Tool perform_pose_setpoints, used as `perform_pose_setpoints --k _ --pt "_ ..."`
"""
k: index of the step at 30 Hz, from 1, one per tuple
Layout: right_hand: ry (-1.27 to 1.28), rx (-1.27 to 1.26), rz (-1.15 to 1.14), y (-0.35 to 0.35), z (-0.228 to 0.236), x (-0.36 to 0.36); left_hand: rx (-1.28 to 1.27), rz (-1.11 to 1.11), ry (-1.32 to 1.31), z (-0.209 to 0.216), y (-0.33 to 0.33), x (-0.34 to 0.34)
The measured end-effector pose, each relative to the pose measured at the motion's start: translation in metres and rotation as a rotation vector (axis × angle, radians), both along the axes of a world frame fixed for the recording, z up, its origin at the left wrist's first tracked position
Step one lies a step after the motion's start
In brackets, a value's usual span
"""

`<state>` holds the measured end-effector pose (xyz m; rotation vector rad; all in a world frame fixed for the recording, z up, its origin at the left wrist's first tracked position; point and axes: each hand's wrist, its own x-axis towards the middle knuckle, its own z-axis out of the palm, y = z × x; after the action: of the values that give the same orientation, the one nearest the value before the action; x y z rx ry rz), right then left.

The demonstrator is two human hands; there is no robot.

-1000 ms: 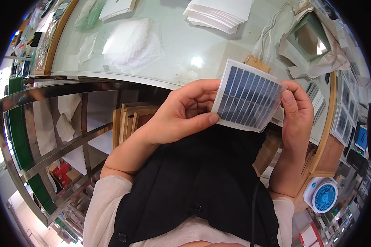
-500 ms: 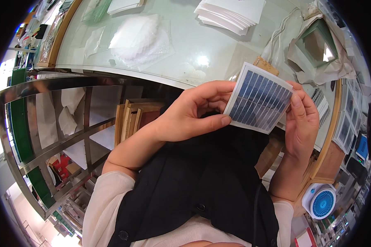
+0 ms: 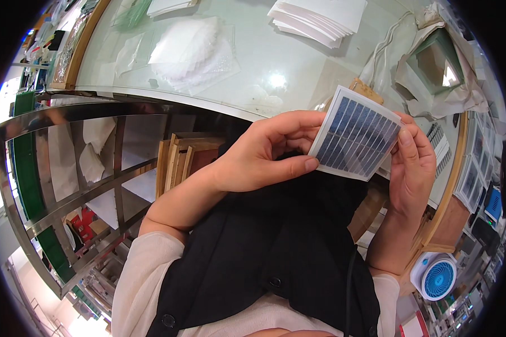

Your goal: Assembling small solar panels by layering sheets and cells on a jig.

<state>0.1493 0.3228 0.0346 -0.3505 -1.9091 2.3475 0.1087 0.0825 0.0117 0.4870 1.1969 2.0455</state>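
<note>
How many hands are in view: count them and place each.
2: the left hand holds the panel by its left edge; the right hand grips its right edge. The panel partly hides the left hand; no third shows.

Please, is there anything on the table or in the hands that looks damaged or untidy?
The paper wrapping at the upper right looks untidy: crumpled, open around greenish plates. The white sheets at the top are unevenly fanned. The solar panel between the left hand and right hand shows no clear damage.
</note>
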Motion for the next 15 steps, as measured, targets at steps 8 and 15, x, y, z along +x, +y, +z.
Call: perform_pose_setpoints --k 8,15 --pt "0.031 -0.054 0.077 0.010 -0.005 0.005 0.034 0.036 0.043 -0.003 0.002 0.001" --pt "0.056 -0.119 0.113 0.010 -0.008 0.002 0.028 0.043 -0.012 -0.003 0.000 0.004"
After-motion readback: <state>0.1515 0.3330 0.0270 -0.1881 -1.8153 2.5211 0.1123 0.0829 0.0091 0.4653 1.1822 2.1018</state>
